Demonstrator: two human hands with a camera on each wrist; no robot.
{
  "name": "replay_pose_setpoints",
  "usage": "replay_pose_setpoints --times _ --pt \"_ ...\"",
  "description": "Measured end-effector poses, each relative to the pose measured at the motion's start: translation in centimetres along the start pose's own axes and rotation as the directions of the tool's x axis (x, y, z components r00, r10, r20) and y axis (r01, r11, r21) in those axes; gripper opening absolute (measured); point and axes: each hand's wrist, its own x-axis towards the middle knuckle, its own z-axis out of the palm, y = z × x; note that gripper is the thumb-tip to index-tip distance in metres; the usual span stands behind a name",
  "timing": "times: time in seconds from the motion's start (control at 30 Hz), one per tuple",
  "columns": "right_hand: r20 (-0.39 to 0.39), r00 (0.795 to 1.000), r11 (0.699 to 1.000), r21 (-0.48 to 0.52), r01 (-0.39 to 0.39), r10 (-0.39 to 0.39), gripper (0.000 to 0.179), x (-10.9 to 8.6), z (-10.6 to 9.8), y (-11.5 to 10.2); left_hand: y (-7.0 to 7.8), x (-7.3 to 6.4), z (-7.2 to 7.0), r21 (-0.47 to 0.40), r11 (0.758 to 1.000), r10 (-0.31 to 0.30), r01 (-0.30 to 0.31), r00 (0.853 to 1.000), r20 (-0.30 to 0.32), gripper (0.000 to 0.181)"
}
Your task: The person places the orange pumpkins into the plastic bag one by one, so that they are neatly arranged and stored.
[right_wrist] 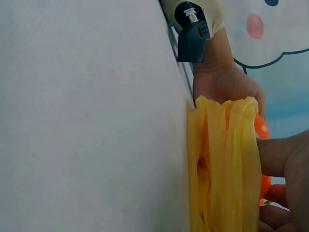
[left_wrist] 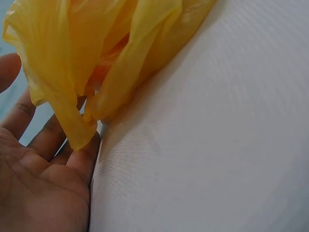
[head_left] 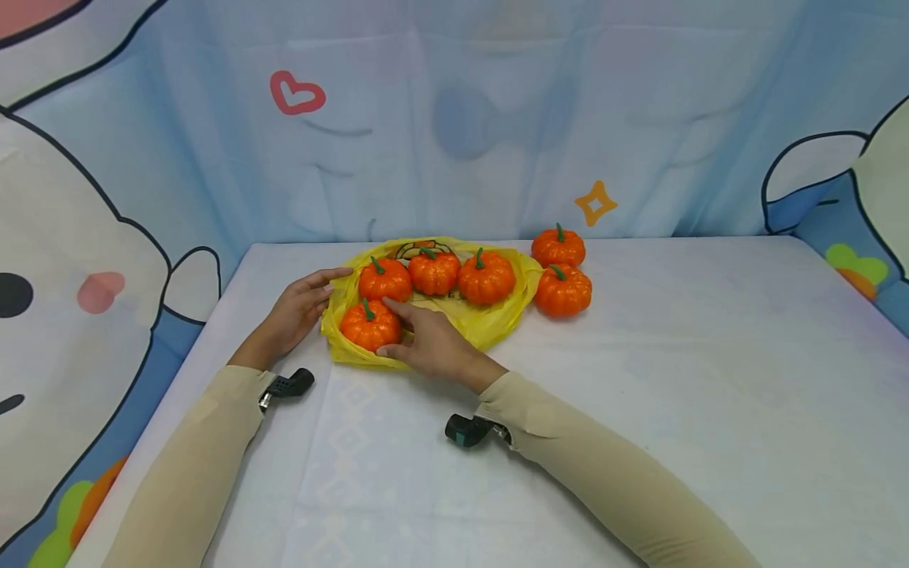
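Note:
In the head view a yellow plastic bag [head_left: 454,331] lies spread on the table with several small orange pumpkins on it. My right hand [head_left: 440,343] grips the front-left pumpkin [head_left: 365,327] between thumb and fingers. Behind it are a left pumpkin [head_left: 385,282], a middle one [head_left: 435,276] and a right one [head_left: 487,280]. My left hand [head_left: 294,315] is at the bag's left edge, fingers extended along it. The left wrist view has the left palm [left_wrist: 43,193] turned up beside the hanging bag folds [left_wrist: 84,72]. In the right wrist view, bag folds [right_wrist: 227,164] partly hide the gripped pumpkin.
Two more pumpkins, one behind [head_left: 558,248] and one in front [head_left: 563,292], sit on the table right of the bag. A blue printed curtain [head_left: 398,158] hangs at the table's back edge. The white tablecloth [head_left: 675,379] extends to the right.

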Motion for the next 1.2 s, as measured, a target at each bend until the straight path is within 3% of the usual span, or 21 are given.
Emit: replay_pose_setpoints --times 0.23,0.4,0.53,0.63,0.7,0.73,0.8,0.87,0.9,0.93,1.0,1.07,1.13,1.2 --pt "0.057 0.998 0.999 0.006 -0.035 0.034 0.079 0.0 -1.5 0.4 0.1 0.1 0.1 0.0 1.0 -0.009 0.009 1.0 -0.01 0.045" --pt "0.048 0.995 0.996 -0.031 -0.082 0.084 0.075 -0.6 -5.4 0.2 0.1 0.2 0.2 -0.002 1.0 -0.01 0.01 1.0 -0.012 0.045" --pt "-0.028 0.997 0.997 0.039 -0.071 0.072 0.065 -1.5 -10.4 1.2 -0.1 0.4 0.3 0.002 1.0 -0.009 0.009 1.0 -0.009 0.045" --pt "-0.169 0.984 0.99 0.141 -0.029 0.053 0.055 -2.6 -14.2 3.0 -0.2 0.6 0.4 0.01 1.0 -0.011 0.011 1.0 -0.005 0.046" --pt "-0.311 0.947 0.978 0.211 -0.01 0.077 0.051 -3.2 -16.1 4.5 -0.2 0.7 0.4 0.013 1.0 -0.014 0.014 1.0 -0.009 0.045" --pt "-0.391 0.915 0.971 0.24 -0.005 0.101 0.05 -3.4 -16.9 5.4 -0.1 0.6 0.4 0.013 1.0 -0.015 0.015 1.0 -0.011 0.045" --pt "-0.54 0.825 0.955 0.298 0.001 0.168 0.049 -3.7 -18.1 7.5 -0.1 0.5 0.4 0.015 1.0 -0.015 0.016 1.0 -0.013 0.045" --pt "-0.625 0.737 0.919 0.394 0.015 0.256 0.052 -3.8 -18.8 9.6 0.0 0.4 0.3 0.014 1.0 -0.014 0.014 1.0 -0.016 0.045" --pt "-0.642 0.705 0.899 0.438 0.017 0.299 0.054 -3.7 -19.0 10.7 0.0 0.4 0.3 0.012 1.0 -0.012 0.012 1.0 -0.017 0.045" --pt "-0.637 0.689 0.875 0.485 0.011 0.344 0.058 -3.7 -19.1 11.8 0.0 0.3 0.3 0.01 1.0 -0.011 0.011 1.0 -0.019 0.045" --pt "-0.59 0.687 0.831 0.555 -0.037 0.424 0.067 -3.4 -19.0 13.8 -0.1 0.2 0.1 0.01 1.0 -0.009 0.009 1.0 -0.023 0.044" --pt "-0.514 0.707 0.802 0.583 -0.127 0.486 0.075 -3.1 -18.6 15.5 -0.1 0.1 0.1 0.005 1.0 -0.009 0.009 1.0 -0.03 0.043" --pt "-0.432 0.735 0.791 0.566 -0.231 0.523 0.082 -2.9 -18.2 16.8 -0.1 0.0 0.0 0.009 1.0 -0.007 0.007 1.0 -0.03 0.042" --pt "-0.36 0.767 0.8 0.511 -0.314 0.531 0.089 -2.7 -17.8 17.9 -0.1 0.0 0.0 0.013 1.0 0.003 -0.002 1.0 -0.028 0.042"
